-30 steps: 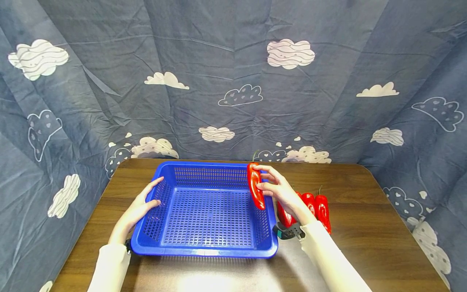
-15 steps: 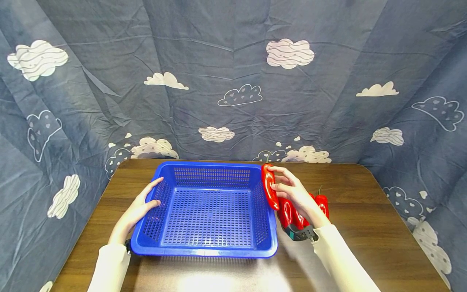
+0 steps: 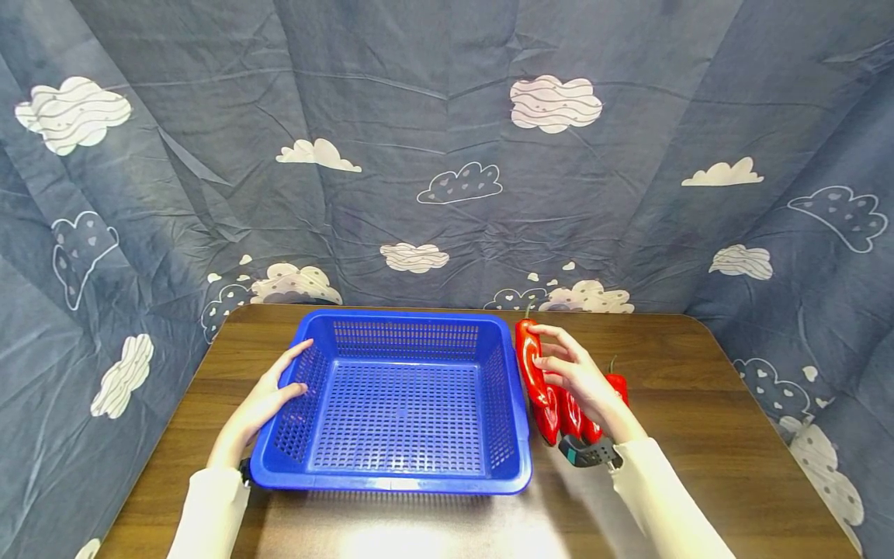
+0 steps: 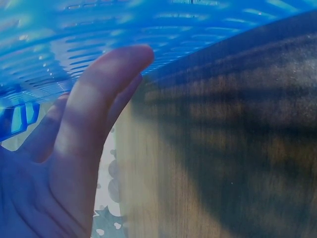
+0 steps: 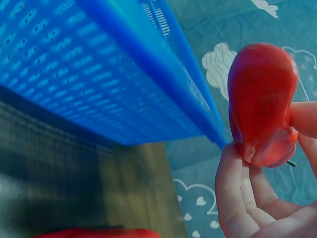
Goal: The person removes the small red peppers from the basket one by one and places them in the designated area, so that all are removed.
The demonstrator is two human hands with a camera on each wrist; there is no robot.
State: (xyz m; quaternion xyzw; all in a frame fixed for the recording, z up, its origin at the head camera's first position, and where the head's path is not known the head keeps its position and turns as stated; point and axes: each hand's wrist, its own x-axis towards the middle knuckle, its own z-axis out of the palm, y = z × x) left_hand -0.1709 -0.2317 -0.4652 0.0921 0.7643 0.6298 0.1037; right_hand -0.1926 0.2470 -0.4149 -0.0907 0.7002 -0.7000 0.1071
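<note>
In the head view my left hand [image 3: 264, 396] grips the left rim of a blue plastic basket [image 3: 391, 483], thumb and forefinger showing over the rim. The left wrist view shows fingers [image 4: 84, 109] of that hand against the slotted wall. My right hand [image 3: 576, 373] pinches a long red pepper [image 3: 528, 357] with a green stem, stem end pointing away, just outside the basket's right rim. From the right wrist the held pepper [image 5: 262, 99] appears end-on between thumb and fingers. Several more red peppers [image 3: 548, 423] lie in a row under and beside this hand, partly hidden by it.
A brown wooden table [image 3: 698, 435] carries the basket and peppers. Behind and at both sides hangs a dark grey-blue curtain [image 3: 447, 116] with cloud prints. A black band [image 3: 587, 452] circles my right wrist, close to the lying peppers.
My right hand has moved right with the red pepper, from over the basket's right side to outside its rim, above the other peppers. The left hand and basket have stayed still.
</note>
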